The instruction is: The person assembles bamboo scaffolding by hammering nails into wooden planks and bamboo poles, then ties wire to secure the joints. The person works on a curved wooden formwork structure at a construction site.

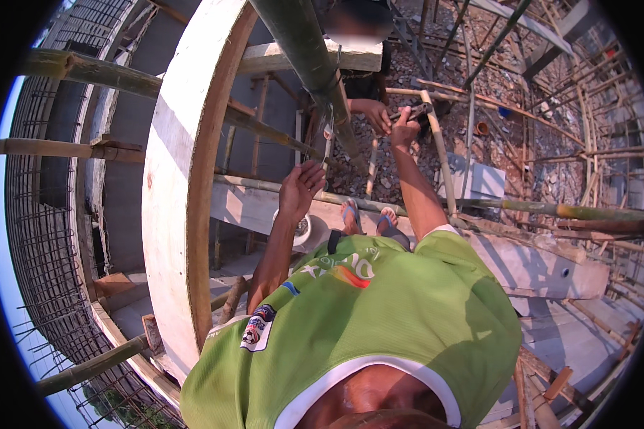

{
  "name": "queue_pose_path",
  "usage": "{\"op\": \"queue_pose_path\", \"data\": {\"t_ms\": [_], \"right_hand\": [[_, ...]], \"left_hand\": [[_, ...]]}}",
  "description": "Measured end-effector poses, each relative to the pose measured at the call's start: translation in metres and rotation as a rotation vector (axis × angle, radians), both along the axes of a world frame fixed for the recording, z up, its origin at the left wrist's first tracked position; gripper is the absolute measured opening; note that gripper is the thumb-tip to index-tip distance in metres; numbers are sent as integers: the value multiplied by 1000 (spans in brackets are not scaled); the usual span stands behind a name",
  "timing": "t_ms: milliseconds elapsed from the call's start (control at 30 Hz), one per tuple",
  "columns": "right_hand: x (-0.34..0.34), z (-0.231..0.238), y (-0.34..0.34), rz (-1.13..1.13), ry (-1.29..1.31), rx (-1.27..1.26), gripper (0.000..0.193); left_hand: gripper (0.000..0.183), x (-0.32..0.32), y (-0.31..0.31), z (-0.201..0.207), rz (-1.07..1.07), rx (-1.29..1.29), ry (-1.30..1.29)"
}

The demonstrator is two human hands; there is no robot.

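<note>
1. I see the right hand point(406, 129) closed around a dark, slim tool point(421, 111), just beside a co-worker's hand point(373, 114).
2. The left hand point(301, 188) is half curled; I cannot tell whether it grips anything.
3. Near its forearm, a round white container point(305, 238) holds contents I cannot identify.
4. Below, green-brown bamboo poles point(551, 209) cross a long pale beam point(537, 264).
5. Beyond, an orange round container point(481, 128) sits on brownish, rubble-strewn ground point(402, 170).
</note>
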State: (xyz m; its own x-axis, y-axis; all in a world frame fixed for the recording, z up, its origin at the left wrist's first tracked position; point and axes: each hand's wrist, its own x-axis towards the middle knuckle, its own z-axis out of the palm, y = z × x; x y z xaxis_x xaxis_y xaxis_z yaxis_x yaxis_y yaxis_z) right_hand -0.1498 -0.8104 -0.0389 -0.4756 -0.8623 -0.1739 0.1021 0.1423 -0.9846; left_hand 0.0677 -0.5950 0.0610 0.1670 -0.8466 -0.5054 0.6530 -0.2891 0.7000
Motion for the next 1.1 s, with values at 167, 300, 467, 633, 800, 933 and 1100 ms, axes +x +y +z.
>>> {"op": "queue_pose_path", "data": {"t_ms": [167,300,467,633,800,933,1100], "right_hand": [[-58,84,45,260,263,-137,40],[-69,137,114,566,-184,376,24],[-67,147,206,729,-540,454,54],[-58,171,256,968,-559,453,60],[-51,167,207,1041,9,315,61],[-42,195,148,1078,-15,231,66],[-33,214,129,1064,-252,225,68]], "left_hand": [[63,1,-77,74,-278,-235,232],[53,-20,-104,97,-374,-245,437],[30,-38,-113,78,-377,-314,1008],[25,-25,-113,76,-350,-166,1094],[24,-23,-119,79,-403,-132,998],[26,-19,-120,77,-440,-150,963],[26,-19,-121,83,-445,-115,910]]}}
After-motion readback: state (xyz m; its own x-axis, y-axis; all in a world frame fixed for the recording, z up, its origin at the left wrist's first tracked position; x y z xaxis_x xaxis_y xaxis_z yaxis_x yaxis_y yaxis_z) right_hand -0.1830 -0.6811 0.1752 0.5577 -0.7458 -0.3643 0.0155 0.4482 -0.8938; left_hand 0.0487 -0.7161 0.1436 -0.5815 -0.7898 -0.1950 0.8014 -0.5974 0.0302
